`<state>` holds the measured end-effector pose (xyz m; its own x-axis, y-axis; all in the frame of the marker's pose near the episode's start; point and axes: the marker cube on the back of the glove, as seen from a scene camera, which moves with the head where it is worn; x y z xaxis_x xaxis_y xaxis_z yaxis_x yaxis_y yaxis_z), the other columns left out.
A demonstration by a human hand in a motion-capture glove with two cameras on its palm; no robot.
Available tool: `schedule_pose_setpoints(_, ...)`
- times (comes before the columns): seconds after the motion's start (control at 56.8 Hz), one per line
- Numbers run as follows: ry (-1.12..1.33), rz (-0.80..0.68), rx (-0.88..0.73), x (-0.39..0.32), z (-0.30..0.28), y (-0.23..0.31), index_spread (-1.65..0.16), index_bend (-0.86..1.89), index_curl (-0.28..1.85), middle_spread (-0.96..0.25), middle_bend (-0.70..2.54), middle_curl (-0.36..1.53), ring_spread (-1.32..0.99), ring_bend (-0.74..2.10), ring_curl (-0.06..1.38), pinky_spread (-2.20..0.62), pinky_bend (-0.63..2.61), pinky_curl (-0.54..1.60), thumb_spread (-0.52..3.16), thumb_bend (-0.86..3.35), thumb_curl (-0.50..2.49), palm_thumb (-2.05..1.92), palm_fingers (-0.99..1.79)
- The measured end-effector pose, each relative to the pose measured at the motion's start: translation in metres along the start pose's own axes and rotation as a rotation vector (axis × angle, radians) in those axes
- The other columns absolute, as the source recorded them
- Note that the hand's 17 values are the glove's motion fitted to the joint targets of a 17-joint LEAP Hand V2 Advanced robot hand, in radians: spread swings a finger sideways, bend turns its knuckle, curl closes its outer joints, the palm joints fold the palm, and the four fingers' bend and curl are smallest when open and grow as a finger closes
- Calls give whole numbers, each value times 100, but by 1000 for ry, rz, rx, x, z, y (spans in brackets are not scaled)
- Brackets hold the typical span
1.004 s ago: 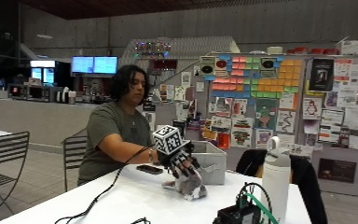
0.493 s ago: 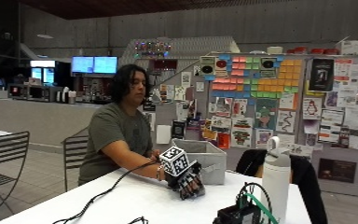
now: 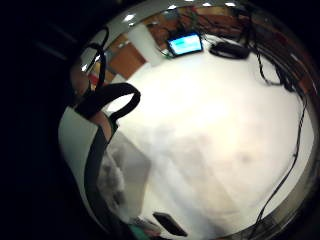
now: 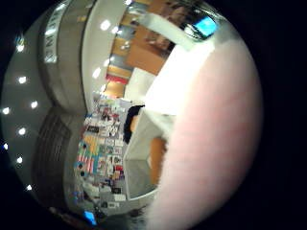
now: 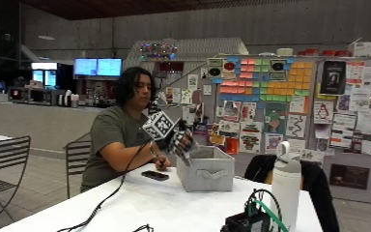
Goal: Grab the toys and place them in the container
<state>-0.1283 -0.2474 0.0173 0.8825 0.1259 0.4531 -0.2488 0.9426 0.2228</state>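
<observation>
Black-gloved right hand (image 5: 180,141) hung raised above near rim of grey fabric container (image 5: 206,170) on white table (image 5: 153,203). Pale pink fuzzy toy (image 4: 211,139) filled thumb-side palm view, apparently gripped; finger curl unclear. Best centre over opening, lower, then release.

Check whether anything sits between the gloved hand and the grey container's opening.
Nothing visible does. The gloved right hand is raised at the near rim of the grey fabric container, whose top is open; the phone lies beside it on the table.

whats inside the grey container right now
From the outside view the container walls hide its inside. The thumb side palm view shows an orange thing inside it; a pink fuzzy toy covers the rest.
</observation>
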Motion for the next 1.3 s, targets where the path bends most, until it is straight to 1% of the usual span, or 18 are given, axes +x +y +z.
schedule_pose_setpoints(0.035,-12,-129,-52,-23,-10,16,-49,69,94,-44,82,93,-51,119,62,-40,106,47,83,33,102,73,73)
schedule_pose_setpoints(0.123,-40,-294,-58,-77,-28,37,-50,72,100,-46,86,97,-53,121,65,-41,108,49,76,33,109,71,69)
schedule_pose_setpoints(0.246,-125,-467,-156,-139,-38,58,-52,75,106,-49,88,101,-55,123,68,-41,110,51,67,34,119,69,66)
schedule_pose_setpoints(0.335,-158,-543,-201,-170,-31,68,-53,76,109,-50,90,103,-55,123,70,-41,112,52,60,35,125,67,64)
schedule_pose_setpoints(0.458,-199,-566,-257,-199,-12,75,-54,77,114,-51,92,105,-56,124,73,-41,113,53,53,36,132,65,62)
schedule_pose_setpoints(0.581,-271,-550,-308,-207,7,71,-55,77,117,-51,91,105,-56,122,74,-41,113,53,47,37,139,62,57)
schedule_pose_setpoints(0.669,-299,-527,-360,-206,20,70,-54,69,116,-50,82,102,-53,114,73,-40,113,53,50,33,138,59,39)
schedule_pose_setpoints(0.687,-299,-525,-372,-206,23,71,-53,65,116,-49,79,101,-52,111,72,-39,115,52,52,33,138,57,33)
schedule_pose_setpoints(0.704,-296,-524,-385,-206,26,73,-52,54,113,-47,71,98,-50,107,71,-36,120,54,59,32,135,56,15)
schedule_pose_setpoints(0.722,-289,-526,-398,-207,29,75,-50,48,111,-45,68,96,-47,108,72,-33,119,54,65,30,133,51,8)
schedule_pose_setpoints(0.739,-278,-530,-409,-207,31,76,-50,47,109,-44,68,95,-45,105,71,-31,118,54,71,26,130,43,8)
schedule_pose_setpoints(0.757,-265,-536,-417,-207,33,77,-50,46,106,-42,61,92,-43,100,69,-27,117,53,77,16,124,29,-2)
schedule_pose_setpoints(0.775,-251,-543,-421,-206,35,78,-50,46,105,-40,57,91,-41,95,68,-24,118,53,80,11,119,23,-5)
schedule_pose_setpoints(0.827,-216,-559,-421,-205,37,80,-49,40,98,-35,48,85,-36,83,62,-17,117,50,88,1,108,11,-13)
schedule_pose_setpoints(0.933,-180,-574,-405,-201,34,83,-47,32,89,-27,38,78,-30,70,55,-9,111,46,98,-4,92,4,-8)
schedule_pose_setpoints(1.056,-149,-583,-406,-186,21,87,-46,29,82,-21,32,72,-25,64,52,-5,104,42,105,-4,78,1,0)
schedule_pose_setpoints(1.162,-79,-571,-456,-154,3,89,-46,28,78,-19,32,68,-23,61,49,-3,96,39,109,-3,68,-1,4)
schedule_pose_setpoints(1.303,72,-554,-502,-98,-16,107,-44,23,72,-17,32,65,-20,59,48,-1,88,36,114,-3,59,-1,5)
